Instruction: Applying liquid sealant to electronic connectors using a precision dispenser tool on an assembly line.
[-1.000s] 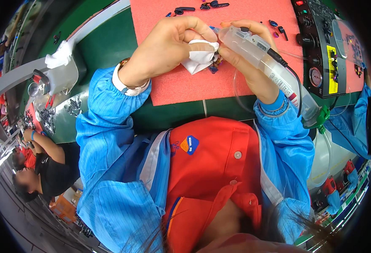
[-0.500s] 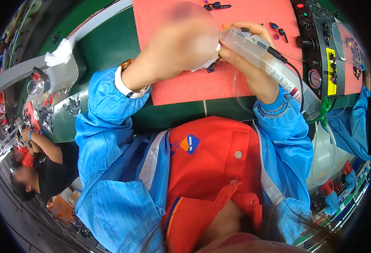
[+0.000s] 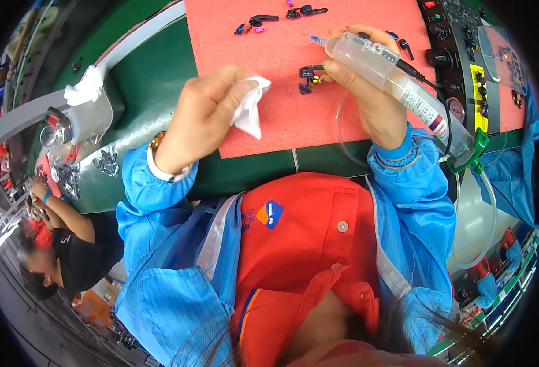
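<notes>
My left hand [image 3: 205, 116] pinches a small white wipe [image 3: 249, 110] and hovers over the left edge of a red mat [image 3: 269, 55]. My right hand [image 3: 367, 92] grips a clear glue syringe [image 3: 398, 79] with a blue needle tip [image 3: 317, 40] pointing left; a black hose runs from its rear. The same hand's fingertips hold a small dark part [image 3: 309, 73] just below the syringe barrel. Both hands are apart, with the wipe left of the part.
Several small dark parts [image 3: 263, 21] lie at the mat's far edge. A control box with knobs [image 3: 447, 43] stands to the right. A metal dispenser with a white cloth [image 3: 83, 104] sits on the green bench at left. Another person [image 3: 67, 244] sits lower left.
My left hand pulled the wipe away from the syringe tip and moved left and down. The right hand kept the syringe and the small part in place.
</notes>
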`<state>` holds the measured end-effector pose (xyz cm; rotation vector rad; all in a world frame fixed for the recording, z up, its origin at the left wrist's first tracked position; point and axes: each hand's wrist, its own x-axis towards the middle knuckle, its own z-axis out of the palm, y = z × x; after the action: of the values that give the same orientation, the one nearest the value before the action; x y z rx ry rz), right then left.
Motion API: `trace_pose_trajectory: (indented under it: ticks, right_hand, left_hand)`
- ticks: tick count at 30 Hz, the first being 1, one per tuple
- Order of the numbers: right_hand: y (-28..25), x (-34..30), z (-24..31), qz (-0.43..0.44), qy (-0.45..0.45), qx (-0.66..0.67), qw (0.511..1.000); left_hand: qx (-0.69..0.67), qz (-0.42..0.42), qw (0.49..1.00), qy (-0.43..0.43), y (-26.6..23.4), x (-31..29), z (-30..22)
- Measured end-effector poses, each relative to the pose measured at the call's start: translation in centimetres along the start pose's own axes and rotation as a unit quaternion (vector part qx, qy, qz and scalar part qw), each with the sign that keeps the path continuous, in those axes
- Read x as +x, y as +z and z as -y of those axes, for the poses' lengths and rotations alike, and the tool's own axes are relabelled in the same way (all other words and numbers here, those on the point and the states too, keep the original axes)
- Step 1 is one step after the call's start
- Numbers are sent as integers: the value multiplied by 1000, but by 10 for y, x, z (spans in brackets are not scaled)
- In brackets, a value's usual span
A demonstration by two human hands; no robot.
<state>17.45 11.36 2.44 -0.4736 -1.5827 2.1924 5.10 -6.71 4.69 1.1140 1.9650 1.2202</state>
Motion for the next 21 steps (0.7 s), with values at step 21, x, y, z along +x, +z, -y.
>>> trace_pose_trajectory:
  ticks: [21]
  right_hand:
    - [1, -5, -4, 53, -40, -118, 991]
  left_hand:
    - [-245, 50, 967, -48, 22, 32, 0]
